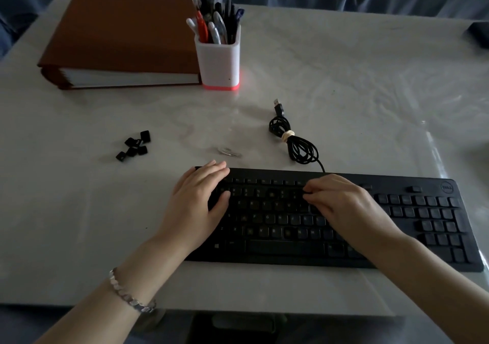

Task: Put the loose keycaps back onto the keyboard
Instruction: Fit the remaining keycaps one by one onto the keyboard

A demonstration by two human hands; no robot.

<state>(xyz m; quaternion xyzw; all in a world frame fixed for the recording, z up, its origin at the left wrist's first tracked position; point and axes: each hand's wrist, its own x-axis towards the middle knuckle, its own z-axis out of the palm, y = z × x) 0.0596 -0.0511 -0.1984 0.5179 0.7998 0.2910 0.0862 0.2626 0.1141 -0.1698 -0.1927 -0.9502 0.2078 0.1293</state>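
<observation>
So, the left hand [198, 198] lies flat on the left end of the keyboard [277, 247]. Its fingers [214, 168] are straight and close together and reach over the top edge, and the thumb [223, 201] is spread to the side, resting on the keys. It holds nothing.

The right hand [341, 201] is over the middle of the board, knuckles up. Its fingers are bent, and the fingertips [308, 194] point left and touch the upper key rows. Whether they pinch a keycap or only press on the keys cannot be told, since the tips are dark and small. A bracelet [129, 293] sits on the left wrist.

The keyboard is black and lies near the front of a white table [344, 92], its number pad to the right of the right hand. A few spots in the letter rows look lighter than their neighbours, but the picture is too dim to say what they are.

The loose keycaps [133, 145] are in a small black cluster on the table, up and to the left of the left hand, well apart from the board. Just beyond the board's top edge is a small silvery object [230, 151], unclear in shape. To its right is the cable [293, 142], coiled and tied with a pale band, with the plug [278, 107] pointing away.

Farther back are a white pen cup [218, 60] full of pens and, touching its left side, a brown binder [119, 39] lying flat.
</observation>
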